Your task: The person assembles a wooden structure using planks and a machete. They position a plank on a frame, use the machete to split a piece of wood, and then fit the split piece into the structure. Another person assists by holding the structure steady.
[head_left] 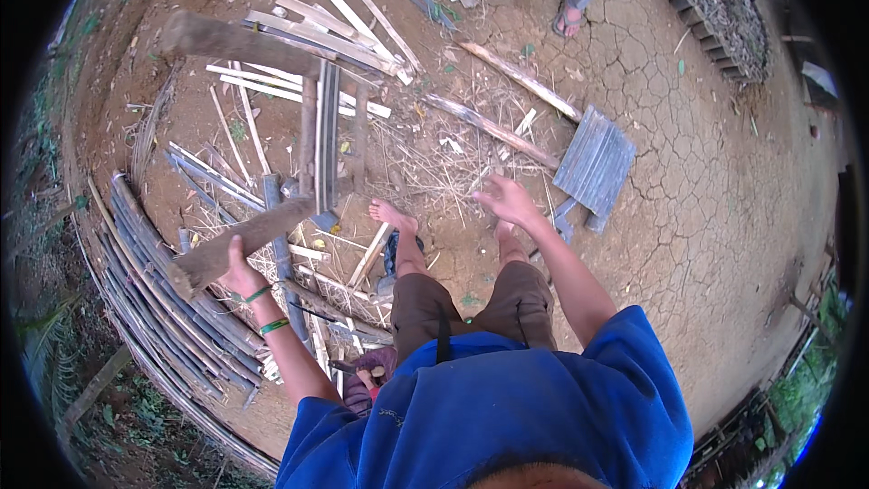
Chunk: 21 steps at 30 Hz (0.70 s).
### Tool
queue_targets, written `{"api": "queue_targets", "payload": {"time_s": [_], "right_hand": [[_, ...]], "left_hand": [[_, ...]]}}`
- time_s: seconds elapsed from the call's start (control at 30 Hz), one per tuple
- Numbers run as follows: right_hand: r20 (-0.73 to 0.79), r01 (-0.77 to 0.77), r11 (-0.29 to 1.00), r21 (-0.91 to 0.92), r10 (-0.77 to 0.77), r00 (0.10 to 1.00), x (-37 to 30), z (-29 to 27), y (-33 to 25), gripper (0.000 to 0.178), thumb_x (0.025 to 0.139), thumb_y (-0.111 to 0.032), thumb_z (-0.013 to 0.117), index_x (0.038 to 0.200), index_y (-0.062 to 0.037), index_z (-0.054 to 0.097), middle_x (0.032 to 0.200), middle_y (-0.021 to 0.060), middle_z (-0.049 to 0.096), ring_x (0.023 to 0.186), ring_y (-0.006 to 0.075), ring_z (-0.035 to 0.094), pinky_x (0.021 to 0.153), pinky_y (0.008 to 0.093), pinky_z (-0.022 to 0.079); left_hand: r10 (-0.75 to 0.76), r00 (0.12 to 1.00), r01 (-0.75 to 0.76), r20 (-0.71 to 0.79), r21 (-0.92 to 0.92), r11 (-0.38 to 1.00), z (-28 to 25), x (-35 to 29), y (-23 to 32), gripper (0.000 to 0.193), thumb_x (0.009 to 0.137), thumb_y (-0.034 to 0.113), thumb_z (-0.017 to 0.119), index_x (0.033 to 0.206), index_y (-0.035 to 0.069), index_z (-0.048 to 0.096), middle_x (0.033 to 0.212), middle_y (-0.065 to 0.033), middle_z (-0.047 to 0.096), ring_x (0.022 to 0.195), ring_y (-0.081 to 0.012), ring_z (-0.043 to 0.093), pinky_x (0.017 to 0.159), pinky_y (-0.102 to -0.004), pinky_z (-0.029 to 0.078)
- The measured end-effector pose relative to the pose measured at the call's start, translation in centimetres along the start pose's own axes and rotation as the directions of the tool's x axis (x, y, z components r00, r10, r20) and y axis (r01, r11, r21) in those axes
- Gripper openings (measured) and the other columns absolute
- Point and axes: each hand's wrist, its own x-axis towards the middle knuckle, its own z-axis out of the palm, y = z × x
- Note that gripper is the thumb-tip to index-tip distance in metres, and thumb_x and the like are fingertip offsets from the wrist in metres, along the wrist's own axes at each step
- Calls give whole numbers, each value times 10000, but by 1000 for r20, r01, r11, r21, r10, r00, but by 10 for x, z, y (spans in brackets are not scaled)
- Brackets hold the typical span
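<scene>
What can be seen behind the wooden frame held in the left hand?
Pale strips and brown soil show past the edges of the wooden frame. What lies directly behind its two thick logs is covered.

Right hand [511, 204]: can pass over the cracked ground [697, 181], beyond the grey board [595, 163].
Left hand [237, 273]: wooden frame [262, 225] in front and bamboo poles [172, 294] outside block the way.
</scene>
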Motion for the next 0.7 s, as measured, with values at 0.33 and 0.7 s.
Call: {"api": "queue_targets", "payload": {"time_s": [0.33,0.7], "right_hand": [[-344,684,701,200,-604,719,104,-32,-339,1019,645,-360,871,1460,-75,330,1450,214,406,1361,344,382,1124,498,348],[-444,659,734,165,-541,714,95,-90,-325,774,669,-312,873,1260,26,504,1209,210,609,1122,296,607,998,477,489]], "left_hand": [[8,960,33,278,-140,990,-36,0,-10,552,734,-24,716,1241,-27,498,1182,-141,594,1084,-243,583,1002,-363,449],[120,887,16,445,-290,957,4,75,36,684,649,60,802,1235,48,450,1108,-127,581,1064,-274,565,991,-428,474]]}}
